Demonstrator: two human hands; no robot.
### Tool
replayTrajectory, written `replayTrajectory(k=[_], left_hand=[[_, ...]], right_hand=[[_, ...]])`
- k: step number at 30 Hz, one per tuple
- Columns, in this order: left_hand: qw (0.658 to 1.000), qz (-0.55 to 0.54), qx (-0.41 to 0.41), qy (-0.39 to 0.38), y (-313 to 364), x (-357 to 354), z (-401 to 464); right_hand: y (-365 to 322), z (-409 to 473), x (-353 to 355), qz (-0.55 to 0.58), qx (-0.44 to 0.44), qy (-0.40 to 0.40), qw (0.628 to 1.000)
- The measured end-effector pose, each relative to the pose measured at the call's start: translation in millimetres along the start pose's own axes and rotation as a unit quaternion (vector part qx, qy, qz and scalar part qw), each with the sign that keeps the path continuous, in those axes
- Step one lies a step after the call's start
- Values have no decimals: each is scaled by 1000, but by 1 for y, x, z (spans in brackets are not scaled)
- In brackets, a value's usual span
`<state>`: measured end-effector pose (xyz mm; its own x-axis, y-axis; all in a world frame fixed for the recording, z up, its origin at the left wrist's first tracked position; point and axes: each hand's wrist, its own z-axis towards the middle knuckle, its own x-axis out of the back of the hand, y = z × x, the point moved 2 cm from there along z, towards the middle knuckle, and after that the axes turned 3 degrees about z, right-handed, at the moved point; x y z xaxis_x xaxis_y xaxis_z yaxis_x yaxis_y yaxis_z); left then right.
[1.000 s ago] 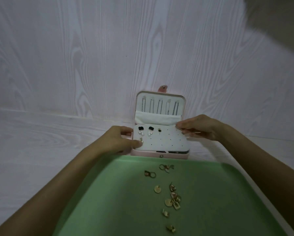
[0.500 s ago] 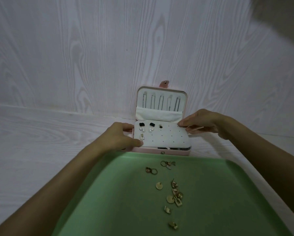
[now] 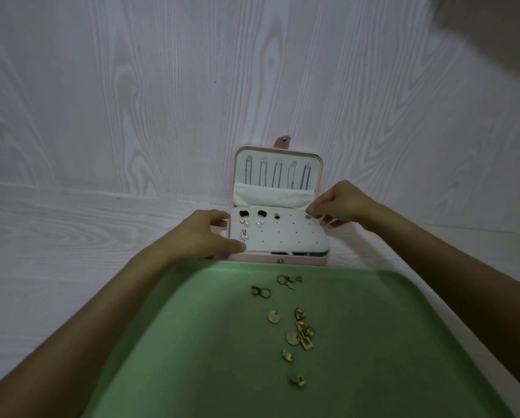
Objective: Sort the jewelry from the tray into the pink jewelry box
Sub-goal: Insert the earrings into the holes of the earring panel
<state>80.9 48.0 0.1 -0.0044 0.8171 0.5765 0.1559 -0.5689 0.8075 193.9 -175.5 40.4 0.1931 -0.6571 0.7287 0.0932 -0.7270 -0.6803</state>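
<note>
**Earring at the panel's far right corner**

Head view: the pink box (image 3: 278, 260) stands open on the tabletop (image 3: 56, 251), just beyond the far edge of the green tray (image 3: 192, 357), its lid (image 3: 278, 176) upright with chains hanging inside. Across the base lies a white earring panel (image 3: 282, 236), long axis running left to right. Several earrings are already pinned along its left and middle holes.

The right hand (image 3: 340, 203) is at the panel's far right corner, fingers curled, fingertips pinched at a small stud (image 3: 307, 217) that sits on or just over a hole there. Whether the post is fully through I cannot tell. The left hand (image 3: 204, 233) rests at the box's left edge, thumb on the panel's near left corner, fingers loosely curved round the side, steadying it.

The remaining jewelry (image 3: 297, 330), a scatter of gold pieces, lies in the tray's middle, nearer the person than the box and slightly right of centre. The right hand is likely the nearer one for the next pick: it would need to draw back toward the body and down. Free holes fill the panel's centre and right.
</note>
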Motion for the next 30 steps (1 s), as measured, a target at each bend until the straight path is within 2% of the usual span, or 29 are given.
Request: replayTrajectory(k=[2,4,6,7,9,11,14,18,20,22,23,26,28,30], left_hand=[[992,121,-1,32,1,6,-3],[969,214,-29,120,9,10,-14],[948,228,-95,199,21,8,-33],[945,222,-125,205,25,3,-43],[955,211,-148,143,27,-14,-60],[969,196,-136,69,22,-35,-73],[965,220,-129,59,18,-51,-83],[960,232,-142,67,22,-54,-88],[973,178,-135,51,24,-55,-88],[994,30,-99,-23,30,-57,-90],[995,-43,-62,-72,33,-57,-93],[974,-167,24,-149,40,-54,-100],[965,-209,40,-154,41,-53,-101],[971,-196,30,-133,39,-53,-100]], right_hand=[[4,-9,1,37,9,61,997],[7,-30,3,71,45,123,989],[7,-58,0,98,81,119,985],[8,-73,-5,98,92,82,988],[13,-102,-21,48,110,-14,993],[19,-121,-37,-42,139,-60,988],[26,-132,-50,-92,149,-35,984],[28,-137,-54,-38,161,-19,986],[26,-141,-49,131,140,-48,980],[25,-144,-47,295,83,-113,945],[24,-145,-48,336,61,-141,929],[22,-146,-57,390,38,-195,899],[21,-146,-61,405,37,-214,888],[20,-148,-60,402,36,-198,893]])
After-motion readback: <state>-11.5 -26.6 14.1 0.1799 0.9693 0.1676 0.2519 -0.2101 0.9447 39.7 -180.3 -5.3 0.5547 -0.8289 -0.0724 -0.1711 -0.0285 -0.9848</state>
